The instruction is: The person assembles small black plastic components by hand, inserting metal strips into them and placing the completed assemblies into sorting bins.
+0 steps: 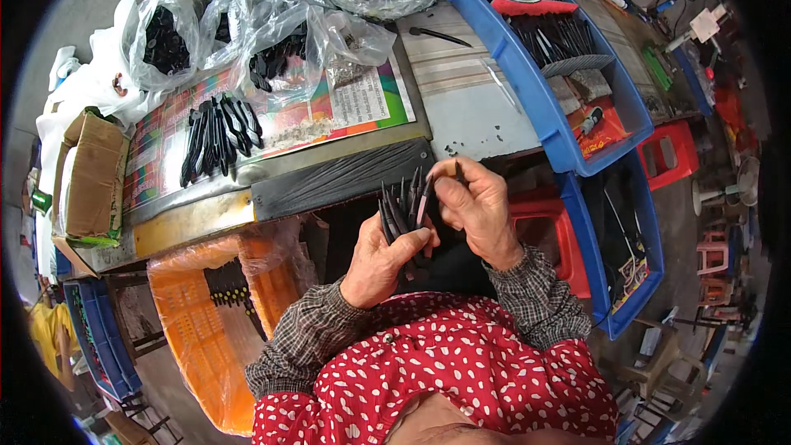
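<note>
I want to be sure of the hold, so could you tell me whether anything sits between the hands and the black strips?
Nothing visible does: the left hand grips the fanned bundle of black strips directly, and the right hand pinches one strip bare-fingered.

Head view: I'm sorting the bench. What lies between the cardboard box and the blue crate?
A fanned pile of black sticks on a colourful printed sheet, between box and crate.

I see my left hand gripping a fanned bundle of black strips, while my right hand pinches one strip at the bundle's top. On the table ahead lie a loose pile of strips on a colourful sheet, clear bags behind, and a blue crate at right.
</note>
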